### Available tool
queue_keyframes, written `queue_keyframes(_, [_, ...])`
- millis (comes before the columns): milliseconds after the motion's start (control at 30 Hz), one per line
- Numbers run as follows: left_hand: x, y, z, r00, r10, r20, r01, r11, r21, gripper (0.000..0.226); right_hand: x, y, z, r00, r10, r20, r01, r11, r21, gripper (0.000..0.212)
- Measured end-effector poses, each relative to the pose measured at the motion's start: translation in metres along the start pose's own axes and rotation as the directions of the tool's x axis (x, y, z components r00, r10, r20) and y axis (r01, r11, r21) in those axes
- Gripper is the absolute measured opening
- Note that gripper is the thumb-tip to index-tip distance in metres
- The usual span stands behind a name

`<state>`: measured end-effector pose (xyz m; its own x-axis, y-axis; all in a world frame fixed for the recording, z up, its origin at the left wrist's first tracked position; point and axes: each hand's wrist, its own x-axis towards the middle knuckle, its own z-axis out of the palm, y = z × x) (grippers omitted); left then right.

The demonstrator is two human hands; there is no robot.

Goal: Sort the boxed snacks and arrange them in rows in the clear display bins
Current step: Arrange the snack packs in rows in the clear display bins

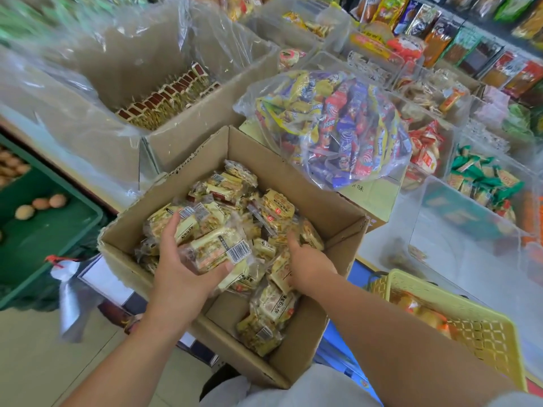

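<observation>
Yellow, clear-wrapped snack packets [273, 306] lie jumbled in an open cardboard box [329, 201]. The left hand [182, 271] grips a small stack [217, 251], barcodes up. The rest heap beyond and right of that grip. A clear display bin [440, 218] stands well to the right.

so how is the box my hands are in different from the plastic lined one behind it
The near box holds pale yellow packets in a loose heap; the far box holds red-topped packets standing in a neat row. The far box has a clear plastic liner; the near box has none. Both are open brown cardboard.
</observation>
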<state>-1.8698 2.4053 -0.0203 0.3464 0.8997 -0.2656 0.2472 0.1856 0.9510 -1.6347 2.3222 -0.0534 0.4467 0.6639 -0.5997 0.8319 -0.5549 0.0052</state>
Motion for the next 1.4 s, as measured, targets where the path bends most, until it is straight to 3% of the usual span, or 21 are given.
queue_keyframes(133, [0.0, 0.001, 0.004, 0.999, -0.027, -0.028, 0.027, 1.0, 0.001, 0.117, -0.001, -0.002, 0.001, 0.998, 0.013, 0.069, -0.017, 0.998, 0.062, 0.104])
queue_keyframes(233, [-0.005, 0.003, 0.006, 0.999, -0.006, -0.046, 0.008, 1.0, 0.025, 0.116, -0.005, -0.001, -0.005, 0.994, -0.031, 0.108, 0.026, 0.999, 0.043, 0.068])
queue_keyframes(367, [-0.012, 0.009, 0.012, 0.998, -0.021, -0.058, 0.02, 1.0, -0.024, 0.115, -0.013, 0.001, -0.013, 0.986, -0.155, -0.069, 0.165, 0.967, 0.193, 0.031])
queue_keyframes(467, [-0.019, 0.019, 0.019, 0.998, -0.024, -0.06, 0.02, 0.997, -0.072, 0.111, -0.026, 0.019, -0.026, 0.957, -0.153, -0.245, 0.237, 0.902, 0.362, 0.033])
queue_keyframes(600, [-0.027, 0.034, 0.037, 0.998, 0.052, -0.042, -0.053, 0.998, -0.014, 0.11, -0.06, 0.071, -0.041, 0.906, 0.025, -0.422, 0.287, 0.698, 0.656, 0.061])
queue_keyframes(700, [-0.036, 0.047, 0.061, 0.998, 0.07, -0.008, -0.07, 0.997, -0.035, 0.112, -0.083, 0.115, -0.036, 0.929, 0.134, -0.346, 0.285, 0.338, 0.897, 0.04])
queue_keyframes(900, [-0.047, 0.067, 0.126, 0.999, 0.048, 0.019, -0.048, 0.999, -0.005, 0.109, -0.118, 0.197, -0.002, 0.918, 0.314, -0.241, 0.189, 0.186, 0.964, 0.009])
queue_keyframes(1033, [-0.056, 0.079, 0.178, 0.996, 0.062, 0.066, -0.062, 0.998, 0.006, 0.11, -0.129, 0.256, 0.007, 0.921, 0.328, -0.211, 0.187, 0.104, 0.977, 0.011])
queue_keyframes(1133, [-0.062, 0.085, 0.215, 0.994, 0.068, 0.081, -0.071, 0.997, 0.042, 0.109, -0.134, 0.3, 0.011, 0.943, 0.279, -0.182, 0.171, 0.065, 0.983, 0.043])
queue_keyframes(1267, [-0.068, 0.086, 0.262, 0.993, 0.066, 0.101, -0.071, 0.996, 0.054, 0.11, -0.12, 0.353, 0.022, 0.949, 0.282, -0.142, 0.158, -0.035, 0.987, 0.061])
queue_keyframes(1400, [-0.068, 0.084, 0.298, 0.995, 0.018, 0.094, -0.026, 0.996, 0.083, 0.103, -0.091, 0.397, 0.03, 0.941, 0.317, -0.116, 0.137, -0.042, 0.99, 0.06])
